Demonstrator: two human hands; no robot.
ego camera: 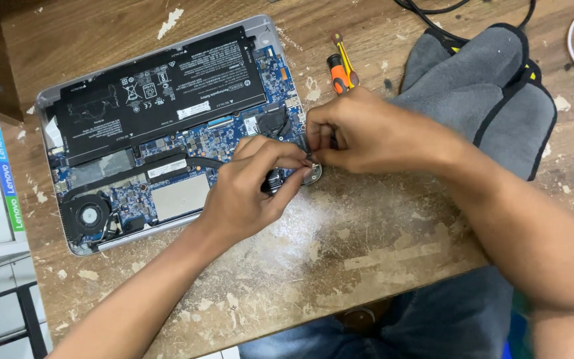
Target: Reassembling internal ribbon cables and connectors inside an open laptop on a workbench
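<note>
Hands pinched together over opened laptop corner.

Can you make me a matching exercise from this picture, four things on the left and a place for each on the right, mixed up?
Things:
1. battery
2. fan
3. screwdriver
4. grey cloth

Places:
A. on the wooden table above the right hand
B. near corner of the open laptop, far from the left hand
C. along the laptop's far edge
D. under the right forearm, right of the laptop

Pairs: 1-C, 2-B, 3-A, 4-D
</note>
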